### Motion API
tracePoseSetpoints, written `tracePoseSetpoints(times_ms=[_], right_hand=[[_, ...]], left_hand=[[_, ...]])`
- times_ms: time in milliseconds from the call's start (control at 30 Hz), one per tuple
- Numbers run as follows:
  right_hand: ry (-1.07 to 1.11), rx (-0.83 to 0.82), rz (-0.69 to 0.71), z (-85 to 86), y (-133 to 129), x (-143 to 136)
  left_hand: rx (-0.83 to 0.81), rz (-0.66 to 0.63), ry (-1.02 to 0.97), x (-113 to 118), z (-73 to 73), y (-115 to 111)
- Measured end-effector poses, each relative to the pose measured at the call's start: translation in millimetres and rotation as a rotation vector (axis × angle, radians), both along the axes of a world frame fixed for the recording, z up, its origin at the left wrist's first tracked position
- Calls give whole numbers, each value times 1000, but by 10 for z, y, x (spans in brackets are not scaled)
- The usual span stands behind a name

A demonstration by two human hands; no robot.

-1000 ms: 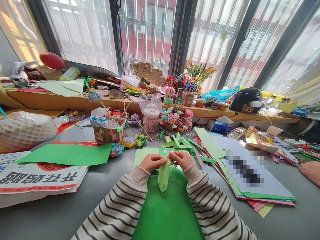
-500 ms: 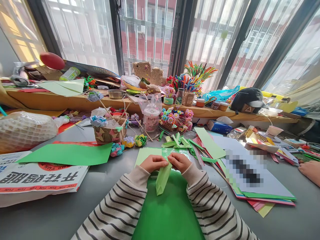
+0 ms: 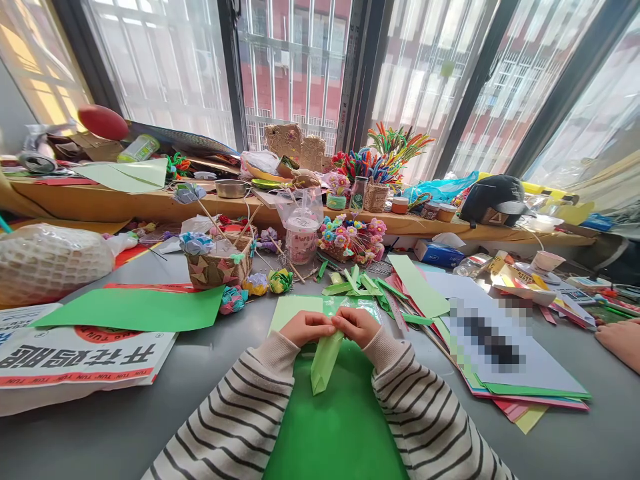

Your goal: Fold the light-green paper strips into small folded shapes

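Note:
Both hands meet over a shiny green sheet [image 3: 335,427] in front of me. My left hand [image 3: 309,328] and my right hand [image 3: 358,325] pinch the far end of a folded light green paper [image 3: 325,367] between thumbs and fingers. Its pointed near end slants down toward me; the pinched end is mostly hidden by the fingertips. Just beyond the left hand lies a flat pale green paper [image 3: 295,305]. Past the right hand is a pile of cut green paper strips [image 3: 363,285].
Left are a green paper sheet [image 3: 135,308] and a printed bag [image 3: 90,360]. A woven basket [image 3: 220,267], paper flowers and a plastic cup [image 3: 301,237] stand behind. A paper stack [image 3: 520,347] lies right. Another person's hand [image 3: 620,340] rests at the right edge.
The fingers of both hands have drawn slightly closer together on the folded paper. The paper has barely shifted, and the other things lie as before.

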State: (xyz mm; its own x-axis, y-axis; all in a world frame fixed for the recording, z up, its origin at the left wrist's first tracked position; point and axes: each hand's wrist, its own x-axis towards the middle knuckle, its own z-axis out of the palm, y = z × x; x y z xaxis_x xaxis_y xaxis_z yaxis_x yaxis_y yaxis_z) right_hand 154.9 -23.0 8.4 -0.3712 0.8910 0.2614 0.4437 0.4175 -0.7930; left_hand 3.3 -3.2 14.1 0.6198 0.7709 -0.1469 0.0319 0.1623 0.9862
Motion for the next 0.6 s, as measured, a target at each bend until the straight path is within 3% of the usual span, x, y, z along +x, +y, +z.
tracePoseSetpoints(times_ms=[267,433,600], right_hand=[[-72,132,-103,23,-4,-19],[113,124,-310,7,26,56],[98,28,-143,-12,5,25]], left_hand=[[-26,-2,-3,14,-12,-6],[-9,9,20,4,-13,-12],[-8,15,-1,0,-33,2]])
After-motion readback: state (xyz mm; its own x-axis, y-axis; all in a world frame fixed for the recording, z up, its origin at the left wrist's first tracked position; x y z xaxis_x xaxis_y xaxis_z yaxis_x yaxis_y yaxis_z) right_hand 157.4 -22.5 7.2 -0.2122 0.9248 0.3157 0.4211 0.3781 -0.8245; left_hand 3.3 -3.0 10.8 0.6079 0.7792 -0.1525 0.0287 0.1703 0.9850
